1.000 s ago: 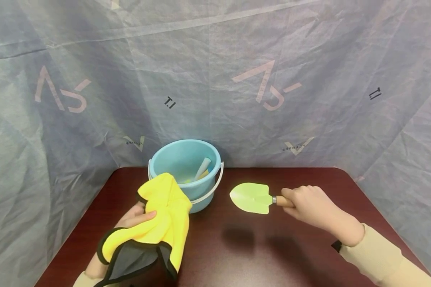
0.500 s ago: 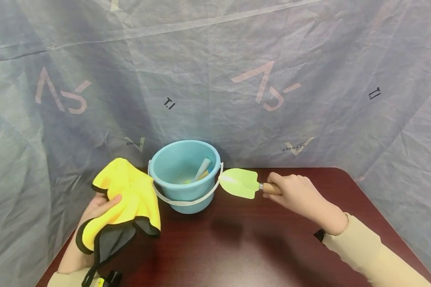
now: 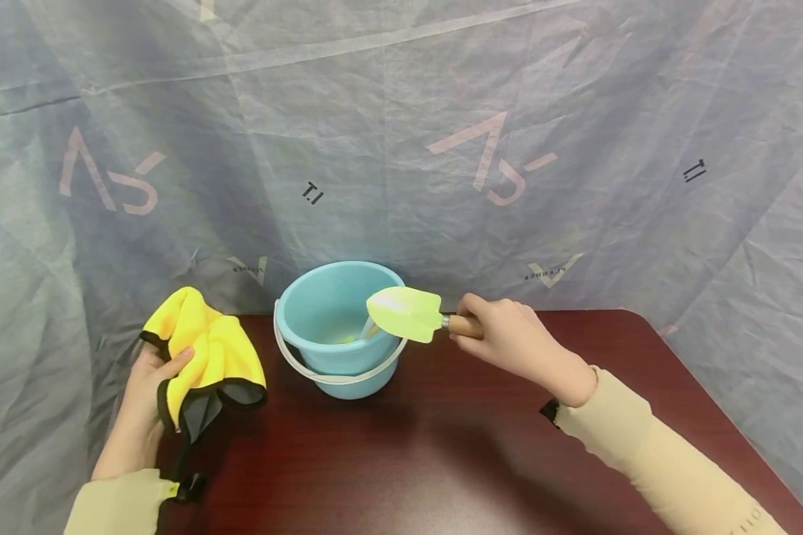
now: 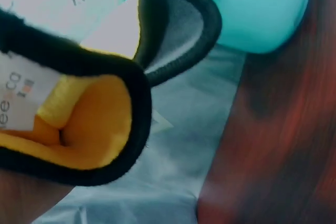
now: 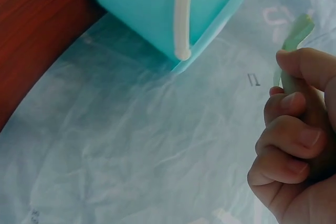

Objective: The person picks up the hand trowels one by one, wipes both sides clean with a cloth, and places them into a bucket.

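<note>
My right hand [image 3: 508,331] grips a hand trowel by its wooden handle [image 3: 465,325]. The trowel's light green blade [image 3: 404,313] points left, over the right rim of a light blue bucket [image 3: 348,364]. In the right wrist view, fingers curl round the handle beside the bucket [image 5: 142,14]. To the bucket's left, my left hand [image 3: 149,386] holds a yellow cloth [image 3: 210,345] with black edging and a grey underside, thumb on top. The left wrist view shows the cloth's folded grey corner [image 4: 176,30] and a white label [image 4: 23,95].
A white handle [image 3: 344,379] hangs across the bucket's front. Inside the bucket lie items partly hidden by the trowel blade. The dark red table [image 3: 375,475] ends against a grey printed curtain [image 3: 388,148] at the back and sides.
The trowel has moved left and upward, from the bucket's right to over its rim. My left hand has carried the cloth left, away from the bucket's front.
</note>
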Tool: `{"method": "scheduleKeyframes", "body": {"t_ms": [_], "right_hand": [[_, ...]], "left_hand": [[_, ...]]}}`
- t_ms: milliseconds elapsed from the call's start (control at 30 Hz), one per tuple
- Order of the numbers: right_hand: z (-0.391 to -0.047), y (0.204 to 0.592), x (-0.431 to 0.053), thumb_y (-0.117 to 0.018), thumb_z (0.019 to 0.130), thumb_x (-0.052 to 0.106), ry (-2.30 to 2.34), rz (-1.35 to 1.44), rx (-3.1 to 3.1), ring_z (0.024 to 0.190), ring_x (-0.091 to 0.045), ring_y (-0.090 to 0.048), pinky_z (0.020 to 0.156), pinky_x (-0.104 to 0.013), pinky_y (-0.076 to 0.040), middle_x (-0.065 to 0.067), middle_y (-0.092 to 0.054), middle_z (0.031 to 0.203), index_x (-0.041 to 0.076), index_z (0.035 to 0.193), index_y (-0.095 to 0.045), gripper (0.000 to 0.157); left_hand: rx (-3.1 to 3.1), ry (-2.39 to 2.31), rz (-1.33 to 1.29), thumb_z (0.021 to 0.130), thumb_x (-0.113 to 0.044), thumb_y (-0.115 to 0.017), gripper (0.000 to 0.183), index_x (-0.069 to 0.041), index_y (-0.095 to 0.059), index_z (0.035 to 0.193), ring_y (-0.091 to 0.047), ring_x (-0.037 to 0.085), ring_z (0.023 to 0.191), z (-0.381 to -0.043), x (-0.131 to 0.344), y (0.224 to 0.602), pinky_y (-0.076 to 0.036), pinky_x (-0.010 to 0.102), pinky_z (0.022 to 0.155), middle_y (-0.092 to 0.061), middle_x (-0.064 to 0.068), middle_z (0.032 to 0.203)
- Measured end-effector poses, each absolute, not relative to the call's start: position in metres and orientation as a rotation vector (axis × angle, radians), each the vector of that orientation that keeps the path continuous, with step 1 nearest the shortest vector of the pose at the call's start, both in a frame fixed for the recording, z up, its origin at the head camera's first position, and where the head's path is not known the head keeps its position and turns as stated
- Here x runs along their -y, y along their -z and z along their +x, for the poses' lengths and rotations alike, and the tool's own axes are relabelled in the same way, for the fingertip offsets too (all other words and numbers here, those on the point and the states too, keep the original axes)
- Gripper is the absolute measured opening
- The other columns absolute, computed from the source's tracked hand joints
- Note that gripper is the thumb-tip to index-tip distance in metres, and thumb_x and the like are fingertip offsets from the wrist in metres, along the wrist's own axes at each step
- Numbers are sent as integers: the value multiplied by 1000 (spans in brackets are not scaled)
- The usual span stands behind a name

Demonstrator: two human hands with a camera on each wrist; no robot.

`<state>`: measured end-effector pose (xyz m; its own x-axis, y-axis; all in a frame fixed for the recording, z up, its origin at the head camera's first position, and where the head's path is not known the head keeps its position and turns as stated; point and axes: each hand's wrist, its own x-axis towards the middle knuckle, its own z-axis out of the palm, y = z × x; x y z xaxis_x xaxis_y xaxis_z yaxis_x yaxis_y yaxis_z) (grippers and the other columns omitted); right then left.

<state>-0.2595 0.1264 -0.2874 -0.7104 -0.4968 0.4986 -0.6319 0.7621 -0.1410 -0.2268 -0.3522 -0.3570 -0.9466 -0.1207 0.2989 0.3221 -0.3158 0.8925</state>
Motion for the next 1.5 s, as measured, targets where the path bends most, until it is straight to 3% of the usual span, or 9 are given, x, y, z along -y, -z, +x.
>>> {"method": "scheduleKeyframes", "body": {"t_ms": [233,367,467,600,767,900,1200,1400,1500], "right_hand": [[-271,277,-100,-65,82,20,-517,923,2576,43,-7,-35,41,-24,-30,10,-43,55,16,91,-58,12],[-277,271,-81,-65,81,20,-535,935,2595,45,-7,-41,43,-25,-35,10,-48,57,15,90,-61,11],[-281,268,-67,-66,81,21,-526,949,2613,49,-8,-46,45,-25,-38,9,-53,61,14,87,-61,11],[-288,267,-48,-64,80,20,-496,962,2658,53,-9,-49,46,-24,-40,7,-58,66,13,86,-62,10],[-298,269,-29,-63,79,18,-482,991,2708,59,-10,-53,50,-23,-43,5,-63,74,12,90,-65,13],[-306,270,-14,-63,79,16,-481,988,2762,57,-9,-46,50,-21,-38,6,-50,64,13,77,-59,6],[-327,277,14,-62,81,12,-415,1023,2859,56,-10,-21,50,-22,-23,5,-21,57,18,55,-30,42],[-340,289,29,-66,83,16,-446,1041,2966,52,-4,-33,51,-20,-31,11,-56,58,16,62,-64,21],[-343,295,34,-66,84,18,-421,1060,3013,50,-5,-36,50,-20,-34,9,-54,56,14,64,-65,20]], "left_hand": [[2065,1982,32,95,-19,-54,55,-18,-28,144,-54,-5,92,-248,364,371,-48,11,71,-46,2,127],[2401,1583,131,99,-27,-46,64,-3,-15,150,-51,14,110,-260,363,375,-43,10,73,-30,22,146],[2524,1386,114,100,-23,-41,61,2,-14,148,-43,41,121,-268,360,377,-46,30,88,-27,33,145],[2612,1156,62,97,-10,-44,54,7,-23,144,-39,53,120,-277,358,380,-35,60,95,-33,38,138],[2662,877,-42,91,1,-45,48,10,-33,136,-40,55,114,-291,355,389,-33,63,93,-40,38,129],[2680,770,-103,89,5,-45,48,9,-37,135,-44,54,110,-300,351,395,-36,63,89,-43,36,124],[2806,554,-123,82,6,-45,52,3,-42,134,-47,54,103,-314,336,408,-40,62,82,-44,33,127],[2898,426,-107,84,4,-50,53,2,-40,136,-40,55,109,-317,336,422,-42,64,78,-40,32,131],[2935,410,-77,85,2,-53,54,1,-39,136,-39,55,110,-319,338,428,-42,66,76,-39,32,131]]}}
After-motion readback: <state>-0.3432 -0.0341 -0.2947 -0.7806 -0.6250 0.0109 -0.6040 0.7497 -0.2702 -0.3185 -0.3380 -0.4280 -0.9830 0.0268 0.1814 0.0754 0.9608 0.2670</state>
